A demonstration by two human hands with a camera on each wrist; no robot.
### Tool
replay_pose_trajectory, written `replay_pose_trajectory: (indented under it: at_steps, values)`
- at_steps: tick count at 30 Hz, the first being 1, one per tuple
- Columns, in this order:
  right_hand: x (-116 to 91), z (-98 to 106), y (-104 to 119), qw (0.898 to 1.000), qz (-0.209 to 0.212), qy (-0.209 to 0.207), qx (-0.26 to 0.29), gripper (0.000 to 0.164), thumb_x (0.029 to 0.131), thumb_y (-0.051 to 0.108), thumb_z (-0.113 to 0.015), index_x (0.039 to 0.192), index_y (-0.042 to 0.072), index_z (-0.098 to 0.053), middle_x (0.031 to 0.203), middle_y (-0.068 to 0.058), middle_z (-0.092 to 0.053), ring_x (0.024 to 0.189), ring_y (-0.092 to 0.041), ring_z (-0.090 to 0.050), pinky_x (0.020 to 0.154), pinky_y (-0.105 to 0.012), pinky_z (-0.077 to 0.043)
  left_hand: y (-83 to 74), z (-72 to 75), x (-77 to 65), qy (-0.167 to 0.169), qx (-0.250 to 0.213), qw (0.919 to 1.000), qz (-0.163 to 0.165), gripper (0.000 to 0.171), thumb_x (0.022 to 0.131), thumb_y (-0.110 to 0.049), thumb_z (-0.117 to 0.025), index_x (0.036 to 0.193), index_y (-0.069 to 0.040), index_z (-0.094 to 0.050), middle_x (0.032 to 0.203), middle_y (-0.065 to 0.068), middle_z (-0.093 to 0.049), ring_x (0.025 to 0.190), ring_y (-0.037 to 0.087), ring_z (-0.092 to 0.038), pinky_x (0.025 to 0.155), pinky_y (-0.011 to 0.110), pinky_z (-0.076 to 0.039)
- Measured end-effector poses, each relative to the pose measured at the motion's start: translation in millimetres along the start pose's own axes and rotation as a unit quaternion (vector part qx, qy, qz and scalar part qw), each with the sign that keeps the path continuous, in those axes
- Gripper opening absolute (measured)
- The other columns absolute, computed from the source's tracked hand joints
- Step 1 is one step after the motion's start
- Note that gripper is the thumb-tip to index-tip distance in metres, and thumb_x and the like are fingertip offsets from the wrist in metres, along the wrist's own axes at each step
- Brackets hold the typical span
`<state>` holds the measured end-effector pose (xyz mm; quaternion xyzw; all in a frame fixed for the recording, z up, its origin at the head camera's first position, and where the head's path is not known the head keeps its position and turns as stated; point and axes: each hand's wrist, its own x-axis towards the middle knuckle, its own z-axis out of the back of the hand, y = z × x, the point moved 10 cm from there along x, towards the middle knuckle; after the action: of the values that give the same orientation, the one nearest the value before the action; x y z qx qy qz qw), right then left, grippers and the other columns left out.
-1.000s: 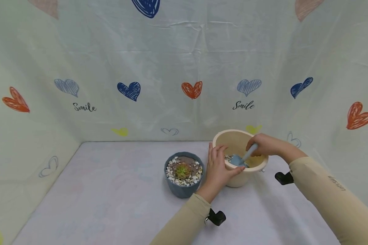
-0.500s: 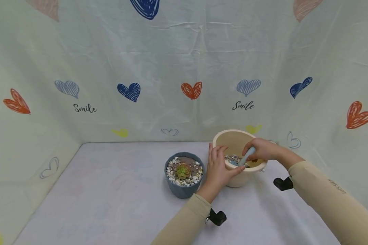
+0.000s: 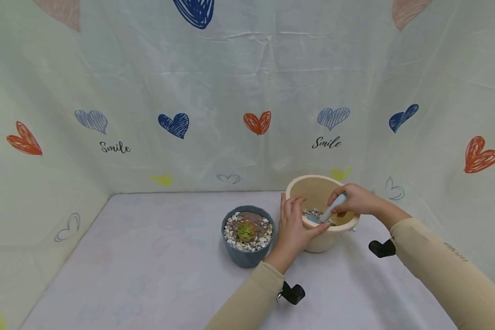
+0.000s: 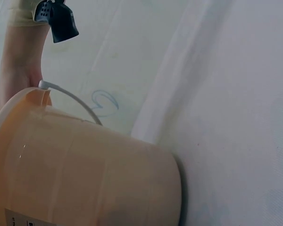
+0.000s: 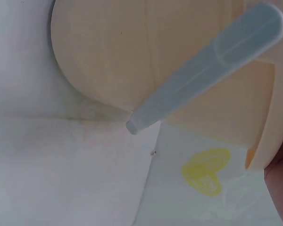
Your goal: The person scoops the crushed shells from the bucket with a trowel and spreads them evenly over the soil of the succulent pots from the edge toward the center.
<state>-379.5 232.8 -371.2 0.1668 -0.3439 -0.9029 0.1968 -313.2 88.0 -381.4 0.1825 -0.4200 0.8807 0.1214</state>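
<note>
My left hand (image 3: 294,233) grips the near-left rim of a cream bucket (image 3: 319,243), fingers spread at its left and thumb along the front rim. My right hand (image 3: 356,199) reaches over the right rim and holds the handle of a small light-blue shovel (image 3: 334,207). The shovel's blade is down in the gravel (image 3: 313,212) inside the bucket, partly hidden by the front rim. In the left wrist view the bucket's outer wall (image 4: 94,165) fills the lower left. Its grey carrying handle (image 5: 198,75) hangs outside in the right wrist view.
Left of the bucket stands a blue-grey pot (image 3: 245,257) with a green succulent (image 3: 246,230) and white pebbles. Both stand on a pale cloth-covered table (image 3: 161,261). A heart-printed curtain (image 3: 214,156) closes off the back and sides.
The right hand dips the shovel lower and nearer into the gravel, then lifts slightly, so the blade is more hidden than before. The left hand and bucket stay in place.
</note>
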Motion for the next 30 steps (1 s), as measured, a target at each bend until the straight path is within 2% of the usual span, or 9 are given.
replay_pose_trajectory:
  at_steps: [7, 17, 21, 30]
  values:
    - [-5, 5, 1, 1.000, -0.011, -0.019, 0.021, 0.020, 0.073, 0.012, -0.073, 0.087, 0.001, -0.064, 0.078, -0.012, -0.063, 0.065, -0.026, -0.063, 0.059, -0.036, -0.052, 0.9, -0.3, -0.3, 0.004, -0.014, 0.9998, 0.012, 0.082, 0.064, -0.055, -0.072, 0.129, -0.019, -0.037, 0.134, -0.002, -0.028, 0.135, 0.023, 0.001, 0.102, 0.044, -0.022]
    - [-15, 13, -3, 0.998, -0.025, -0.051, 0.038, 0.023, 0.074, 0.014, -0.073, 0.090, 0.000, -0.063, 0.080, -0.016, -0.064, 0.066, -0.026, -0.063, 0.059, -0.034, -0.052, 1.6, 0.2, -0.1, 0.007, -0.008, 0.9999, 0.014, 0.086, 0.063, -0.061, -0.069, 0.129, -0.018, -0.035, 0.135, 0.000, -0.028, 0.135, 0.024, 0.001, 0.103, 0.042, -0.021]
    - [-19, 13, -3, 0.997, -0.028, -0.058, 0.043, 0.024, 0.075, 0.016, -0.073, 0.091, 0.001, -0.063, 0.078, -0.013, -0.064, 0.066, -0.025, -0.062, 0.060, -0.034, -0.052, 2.0, 0.9, 0.2, 0.004, -0.013, 0.9998, 0.014, 0.086, 0.063, -0.060, -0.069, 0.130, -0.017, -0.035, 0.135, 0.001, -0.028, 0.135, 0.024, 0.001, 0.103, 0.042, -0.019]
    - [-29, 21, -8, 0.993, -0.018, -0.083, 0.081, 0.032, 0.074, 0.020, -0.074, 0.094, -0.002, -0.062, 0.078, -0.016, -0.064, 0.068, -0.029, -0.063, 0.061, -0.033, -0.052, 4.1, -1.0, -1.0, 0.013, -0.020, 0.9993, 0.030, 0.087, 0.062, -0.062, -0.069, 0.131, -0.021, -0.033, 0.136, -0.002, -0.027, 0.135, 0.020, 0.004, 0.104, 0.041, -0.018]
